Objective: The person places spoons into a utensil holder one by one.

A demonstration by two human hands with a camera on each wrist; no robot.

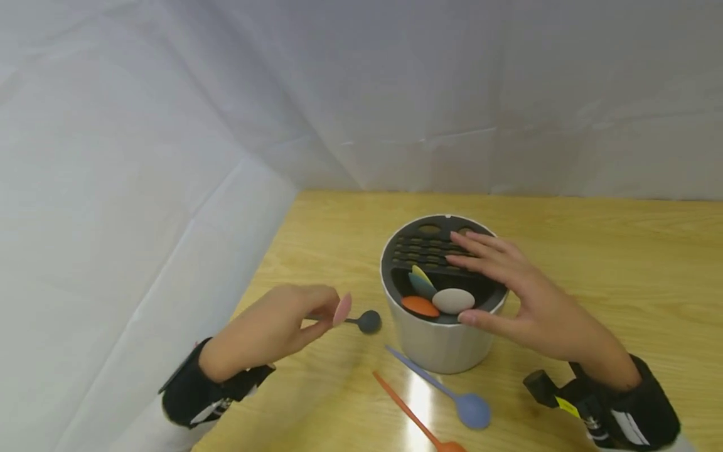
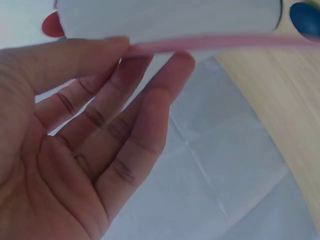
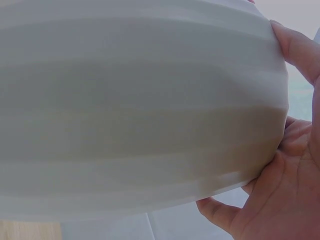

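Fingers of the left hand (image 1: pixel 271 329) pinched a pink spoon (image 1: pixel 342 309) just left of the holder (image 1: pixel 435 342) on the tabletop (image 1: pixel 593 251), while the right hand (image 1: pixel 525 301) lay spread over its rim.

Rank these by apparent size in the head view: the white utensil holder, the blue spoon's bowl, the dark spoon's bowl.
1. White utensil holder, plainly largest.
2. Blue spoon's bowl.
3. Dark spoon's bowl.
The blue bowl lies nearer the camera, so its edge over the dark one is unsure.
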